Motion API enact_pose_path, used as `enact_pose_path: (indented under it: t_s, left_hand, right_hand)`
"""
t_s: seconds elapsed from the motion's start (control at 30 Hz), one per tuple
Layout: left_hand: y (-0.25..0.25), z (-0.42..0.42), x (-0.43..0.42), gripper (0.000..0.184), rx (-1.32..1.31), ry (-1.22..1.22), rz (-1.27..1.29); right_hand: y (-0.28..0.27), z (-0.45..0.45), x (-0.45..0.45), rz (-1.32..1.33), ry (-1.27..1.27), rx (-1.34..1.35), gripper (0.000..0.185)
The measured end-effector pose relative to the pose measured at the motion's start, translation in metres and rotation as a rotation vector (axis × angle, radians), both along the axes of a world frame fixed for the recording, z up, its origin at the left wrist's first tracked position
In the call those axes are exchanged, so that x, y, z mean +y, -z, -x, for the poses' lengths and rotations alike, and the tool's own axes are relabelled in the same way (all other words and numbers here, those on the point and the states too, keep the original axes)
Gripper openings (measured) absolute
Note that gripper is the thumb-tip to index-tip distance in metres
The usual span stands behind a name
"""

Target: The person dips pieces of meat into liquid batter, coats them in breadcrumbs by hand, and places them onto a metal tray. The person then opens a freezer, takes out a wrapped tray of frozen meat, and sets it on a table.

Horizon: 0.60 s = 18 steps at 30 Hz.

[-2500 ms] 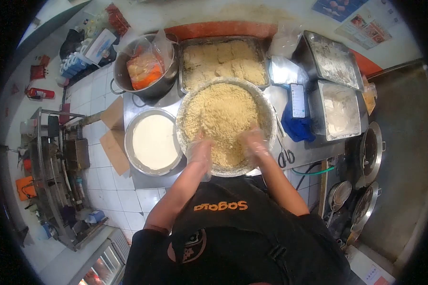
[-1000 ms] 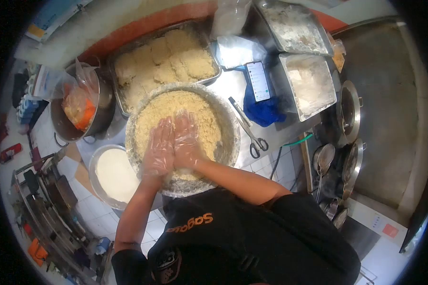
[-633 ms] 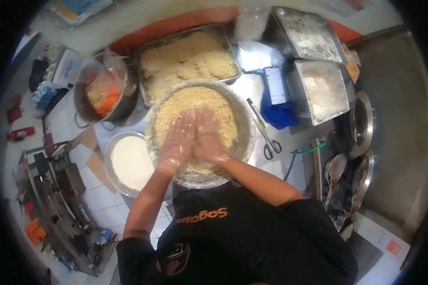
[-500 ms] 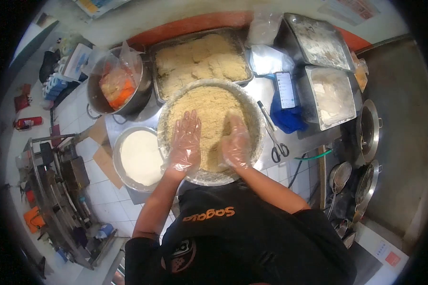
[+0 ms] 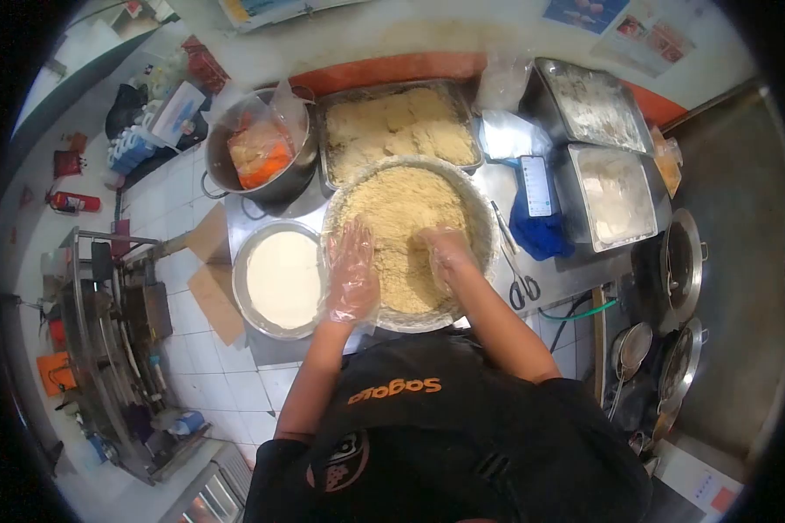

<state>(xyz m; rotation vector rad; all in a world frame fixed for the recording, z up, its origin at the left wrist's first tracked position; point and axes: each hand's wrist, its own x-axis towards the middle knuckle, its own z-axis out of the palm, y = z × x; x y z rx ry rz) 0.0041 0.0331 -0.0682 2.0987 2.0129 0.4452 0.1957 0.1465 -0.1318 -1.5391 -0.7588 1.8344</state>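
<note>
A big round metal bowl (image 5: 486,218) holds a heap of yellowish, crumbly coating (image 5: 406,192). My left hand (image 5: 354,275), in a clear plastic glove, lies with its fingers stretched out on the left side of the heap. On the right, my gloved right hand (image 5: 449,254) is closed, its fingers curled in at the crumbs; what they hold, if anything, is hidden. Left of the big bowl stands a smaller bowl (image 5: 241,301) of smooth white stuff, either batter or flour.
Behind stands a tray (image 5: 478,148) of crumb-coated pieces, beside a deep pot (image 5: 222,161) with plastic bags. To the right are scissors (image 5: 523,289), a marker (image 5: 504,227), a phone (image 5: 537,186) on blue cloth (image 5: 541,240) and metal containers (image 5: 615,199). Strainers (image 5: 634,349) hang at far right.
My right hand has turned and its fingers have curled in at the crumbs. My left hand stays flat on the heap. The whole view has shifted, with the table appearing further right.
</note>
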Motion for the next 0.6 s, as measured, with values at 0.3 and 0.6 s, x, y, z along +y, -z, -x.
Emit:
enact_pose_path:
  t_s: [0.3,0.6]
  left_hand:
    - [-0.006,0.009,-0.025,0.072,-0.139,-0.052,-0.11]
    - [0.013,0.013,-0.036,0.076,-0.162,-0.09,-0.16]
  right_hand:
    - [-0.092,0.012,0.002,-0.36,-0.377,-0.836,0.044]
    - [-0.162,0.005,0.035,-0.898,-0.85,-1.248,0.047]
